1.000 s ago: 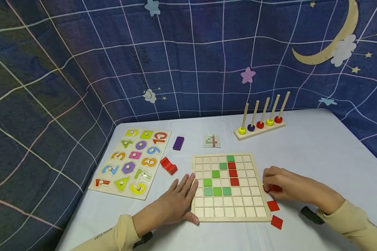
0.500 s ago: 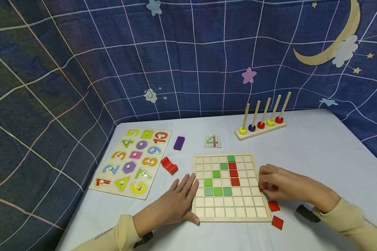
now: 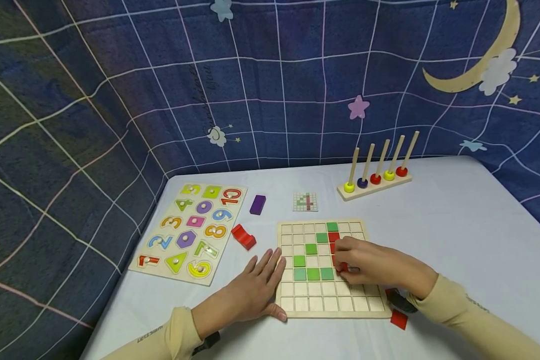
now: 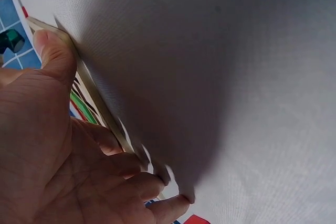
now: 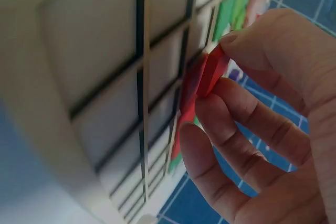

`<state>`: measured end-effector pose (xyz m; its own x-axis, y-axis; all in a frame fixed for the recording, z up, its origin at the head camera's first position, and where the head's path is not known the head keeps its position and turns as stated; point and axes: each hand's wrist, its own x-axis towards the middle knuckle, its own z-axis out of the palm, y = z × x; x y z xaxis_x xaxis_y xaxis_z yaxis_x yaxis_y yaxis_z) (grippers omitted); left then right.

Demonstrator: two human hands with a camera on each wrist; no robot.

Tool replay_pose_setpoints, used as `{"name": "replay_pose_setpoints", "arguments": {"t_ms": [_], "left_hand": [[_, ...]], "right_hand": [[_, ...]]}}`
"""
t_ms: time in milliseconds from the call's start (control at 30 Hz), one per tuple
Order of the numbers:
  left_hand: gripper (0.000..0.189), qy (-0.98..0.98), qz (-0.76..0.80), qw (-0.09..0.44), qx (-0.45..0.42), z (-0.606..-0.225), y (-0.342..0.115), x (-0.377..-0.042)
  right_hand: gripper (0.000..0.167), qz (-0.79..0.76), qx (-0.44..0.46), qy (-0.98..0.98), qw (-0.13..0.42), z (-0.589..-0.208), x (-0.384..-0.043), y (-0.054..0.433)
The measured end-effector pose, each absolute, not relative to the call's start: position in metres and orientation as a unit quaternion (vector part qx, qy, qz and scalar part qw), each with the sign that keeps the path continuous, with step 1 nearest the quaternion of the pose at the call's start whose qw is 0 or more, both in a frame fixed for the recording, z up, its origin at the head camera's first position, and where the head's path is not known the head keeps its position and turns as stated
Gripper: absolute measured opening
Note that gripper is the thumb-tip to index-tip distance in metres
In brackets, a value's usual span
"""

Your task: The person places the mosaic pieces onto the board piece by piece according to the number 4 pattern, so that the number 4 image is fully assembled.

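Note:
The wooden grid board point(image 3: 300, 303) lies on the white-covered table. Green tiles point(image 3: 312, 274) and red tiles point(image 3: 333, 237) fill some of its squares. My right hand point(image 3: 382, 265) is over the board and pinches a red square tile point(image 5: 214, 69) between thumb and fingertips, close above the lower end of the red column; the hand covers part of that column in the head view. My left hand point(image 3: 252, 290) rests with extended fingers along the board's left edge. In the left wrist view, the thumb point(image 4: 55, 53) touches the board's edge.
A loose red tile point(image 3: 398, 319) lies by the board's lower right corner. Behind the board are a small pattern card point(image 3: 305, 202) and a peg stand with beads point(image 3: 378, 189). Left are a number puzzle point(image 3: 162, 272), a purple block point(image 3: 257, 205) and a red curved block point(image 3: 243, 237).
My right hand has moved left from the table beside the board, where it picked up the red tile, to over the board's red column. The left hand has stayed in place.

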<state>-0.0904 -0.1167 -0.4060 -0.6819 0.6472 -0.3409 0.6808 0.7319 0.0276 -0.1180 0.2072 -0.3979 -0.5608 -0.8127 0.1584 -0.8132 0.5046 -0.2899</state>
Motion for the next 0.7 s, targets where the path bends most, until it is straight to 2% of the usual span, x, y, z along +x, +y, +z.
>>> {"name": "replay_pose_setpoints", "arguments": {"t_ms": [200, 433, 700], "left_hand": [[0.116, 0.915, -0.052, 0.168, 0.362, -0.406, -0.114, -0.091], [0.116, 0.916, -0.053, 0.169, 0.359, -0.404, -0.115, -0.090], [0.115, 0.915, -0.053, 0.173, 0.360, -0.405, -0.115, -0.090]], "right_hand": [[0.018, 0.156, 0.474, -0.867, 0.015, -0.406, -0.114, 0.200], [0.022, 0.128, 0.512, -0.844, 0.089, -0.411, -0.109, 0.198], [0.024, 0.115, 0.511, -0.843, 0.120, -0.414, -0.108, 0.201]]}}
